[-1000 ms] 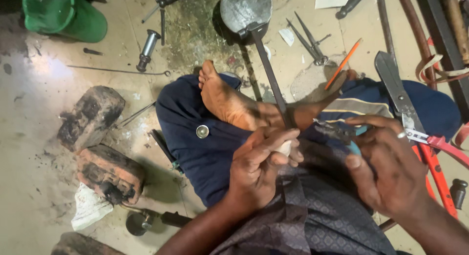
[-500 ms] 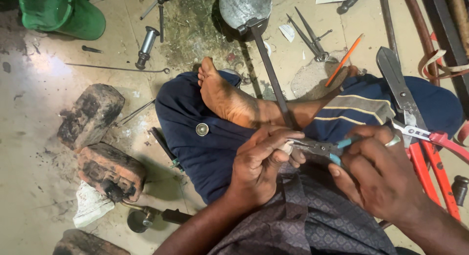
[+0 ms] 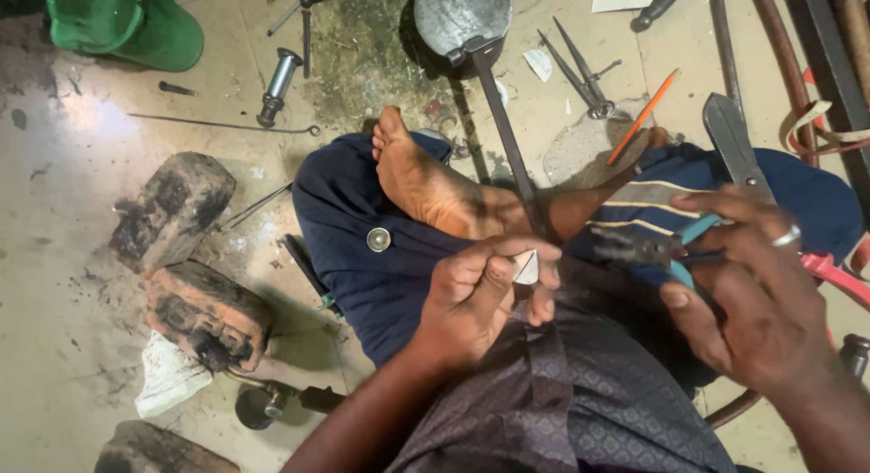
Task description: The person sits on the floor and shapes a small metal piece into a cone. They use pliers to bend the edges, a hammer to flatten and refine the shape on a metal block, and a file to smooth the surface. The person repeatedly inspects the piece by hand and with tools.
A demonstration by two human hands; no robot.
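Observation:
My left hand pinches a small pale, wedge-shaped metal piece between thumb and fingers, above my lap. A short way to the right, my right hand grips pliers with teal handles. Their dark jaws point left toward the piece without touching it. A ring shows on one right finger. I sit cross-legged, with a bare foot resting on my dark blue trouser leg, where a small round metal disc lies.
On the floor are a green bucket, two charred bricks, a torch head, a white rag, a round-headed metal stake, dividers, an orange pencil and red-handled shears.
The pliers were at my left fingers half a second ago. My right hand has drawn them away to the right, while my left hand still holds the small piece.

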